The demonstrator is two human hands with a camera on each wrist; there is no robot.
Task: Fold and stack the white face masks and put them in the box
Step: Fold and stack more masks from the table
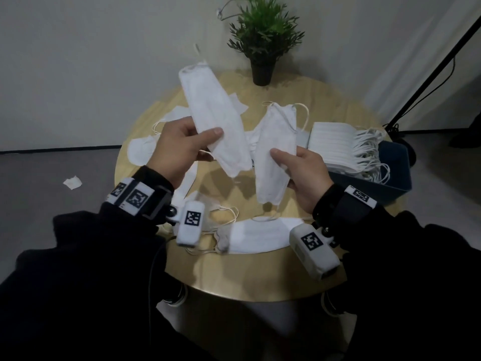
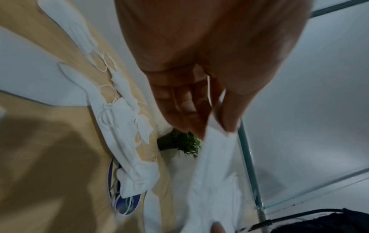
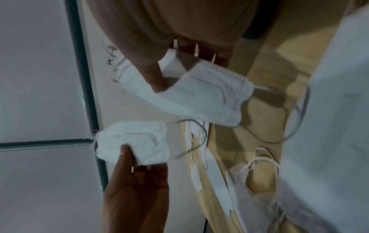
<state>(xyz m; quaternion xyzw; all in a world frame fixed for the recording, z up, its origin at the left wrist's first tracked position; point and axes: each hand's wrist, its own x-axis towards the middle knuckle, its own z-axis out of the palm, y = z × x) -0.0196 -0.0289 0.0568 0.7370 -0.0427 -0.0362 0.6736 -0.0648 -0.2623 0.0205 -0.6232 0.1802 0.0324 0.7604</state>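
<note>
My left hand (image 1: pixel 208 142) pinches a folded white mask (image 1: pixel 213 113) near its lower end, thumb on top, and the mask slants up and away over the table. My right hand (image 1: pixel 283 165) grips a second folded mask (image 1: pixel 276 149) at its middle, ear loops dangling. The two masks are held side by side, a little apart. In the left wrist view the left hand's fingers (image 2: pixel 179 110) and thumb clamp the mask (image 2: pixel 215 173). In the right wrist view the right thumb presses into its mask (image 3: pixel 199 97). A blue box (image 1: pixel 395 183) at the right holds a stack of folded masks (image 1: pixel 335 144).
Several loose masks lie on the round wooden table (image 1: pixel 338 105): one near the front edge (image 1: pixel 257 235), others at the left (image 1: pixel 141 151) and in the middle. A potted plant (image 1: pixel 263 48) stands at the back. A black stand (image 1: pixel 429 66) leans at the right. A paper scrap (image 1: pixel 73 182) lies on the floor.
</note>
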